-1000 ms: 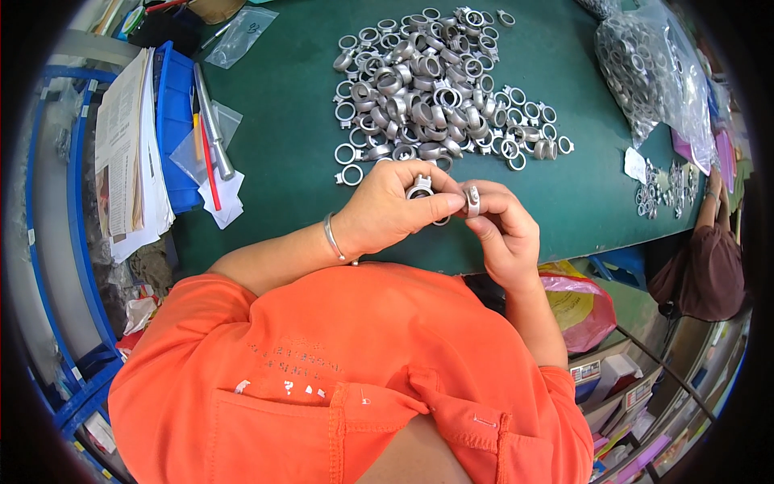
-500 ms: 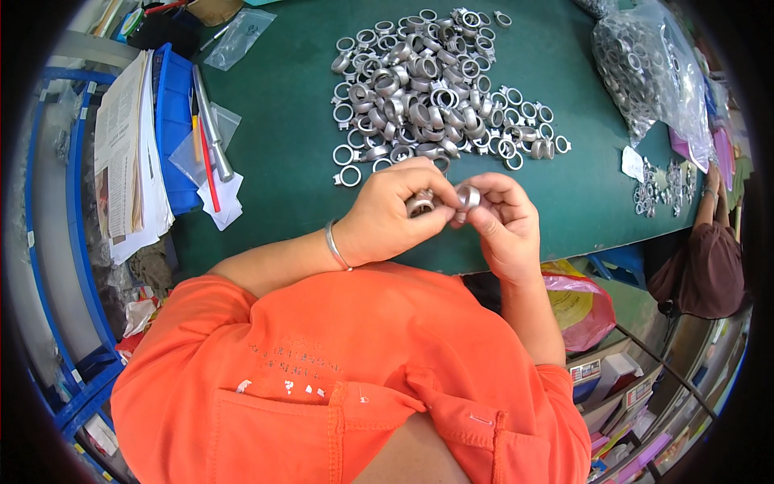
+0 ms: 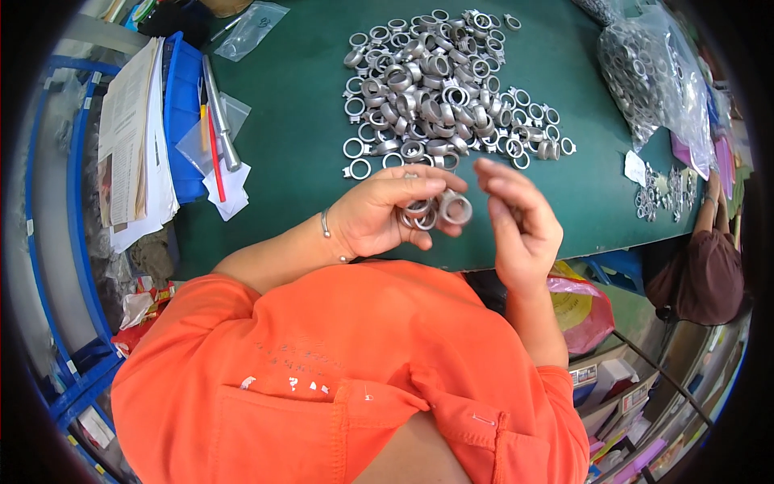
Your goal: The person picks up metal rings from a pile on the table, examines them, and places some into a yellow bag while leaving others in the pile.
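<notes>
Several grey metal rings (image 3: 418, 216) rest in my left hand (image 3: 377, 208), its palm turned up and fingers curled around them. One more ring (image 3: 456, 210), blurred by motion, sits at that hand's fingertips. A small gap to the right, my right hand (image 3: 522, 222) is raised with its fingers apart and nothing visible in it. Just beyond both hands, a large heap of matching metal rings (image 3: 435, 89) lies on the green tabletop (image 3: 278, 129); many have a small tab on the outer edge.
At the left stands a blue tray (image 3: 187, 121) with papers (image 3: 129, 137), a metal ring mandrel (image 3: 222, 117) and a red pen (image 3: 216, 153) beside it. Bags of rings (image 3: 633, 77) and small metal pieces (image 3: 665, 194) lie at the right, near another person's arm (image 3: 708, 206).
My hands have parted: the right moved right and let go of the ring it pinched. My left hand has turned palm up, showing the rings it holds.
</notes>
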### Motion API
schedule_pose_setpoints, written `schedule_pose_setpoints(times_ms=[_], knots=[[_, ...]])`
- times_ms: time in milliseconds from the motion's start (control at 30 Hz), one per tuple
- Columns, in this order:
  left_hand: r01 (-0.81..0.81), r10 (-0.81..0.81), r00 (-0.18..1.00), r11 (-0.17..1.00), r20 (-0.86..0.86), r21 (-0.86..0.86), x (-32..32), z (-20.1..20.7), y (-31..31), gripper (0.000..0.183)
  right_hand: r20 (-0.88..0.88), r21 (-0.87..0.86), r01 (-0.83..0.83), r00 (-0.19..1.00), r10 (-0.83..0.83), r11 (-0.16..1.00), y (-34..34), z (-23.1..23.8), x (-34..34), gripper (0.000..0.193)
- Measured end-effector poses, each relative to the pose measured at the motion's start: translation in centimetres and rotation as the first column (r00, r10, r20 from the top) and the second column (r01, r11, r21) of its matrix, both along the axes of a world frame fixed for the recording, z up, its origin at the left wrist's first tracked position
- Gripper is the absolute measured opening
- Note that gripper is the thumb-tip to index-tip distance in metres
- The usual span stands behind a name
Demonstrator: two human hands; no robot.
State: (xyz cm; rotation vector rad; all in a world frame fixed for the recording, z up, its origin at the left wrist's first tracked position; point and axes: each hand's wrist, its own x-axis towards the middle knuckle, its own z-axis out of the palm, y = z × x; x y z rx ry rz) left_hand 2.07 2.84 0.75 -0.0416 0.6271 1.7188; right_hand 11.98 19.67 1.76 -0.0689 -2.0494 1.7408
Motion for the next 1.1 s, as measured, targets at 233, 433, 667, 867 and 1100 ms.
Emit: schedule_pose_setpoints(times_ms=[233, 433, 667, 867, 1100], knots=[[-0.185, 0.186, 0.982, 0.982, -0.032, 0.033, -1.3, -0.5, -1.1, 0.010, 0.313, 0.370, -0.207, 0.946, 0.088, 0.906, -0.5, -1.3, -0.8, 0.022], [-0.187, 0.170, 0.968, 0.979, -0.182, -0.083, -1.1, 0.3, -0.9, 0.005, 0.152, 0.693, -0.109, 0.988, 0.003, 0.712, -0.4, -1.7, -1.0, 0.025], [-0.181, 0.125, 0.953, 0.965, -0.275, -0.190, -0.7, 0.9, -0.2, 0.009, 0.189, 0.636, -0.094, 0.981, -0.037, 0.766, 0.0, -1.7, -0.2, 0.023], [-0.134, 0.018, 0.903, 0.961, -0.430, -0.242, -0.1, 1.1, 0.1, 0.012, 0.133, -0.407, -0.182, 0.958, 0.256, 0.895, -0.2, -1.7, 0.4, 0.012], [-0.100, -0.035, 0.892, 0.957, -0.452, -0.272, 0.3, 1.5, 0.4, 0.010, -0.007, 0.366, -0.144, 0.987, 0.157, 0.920, 0.1, -1.2, -0.2, 0.013]])
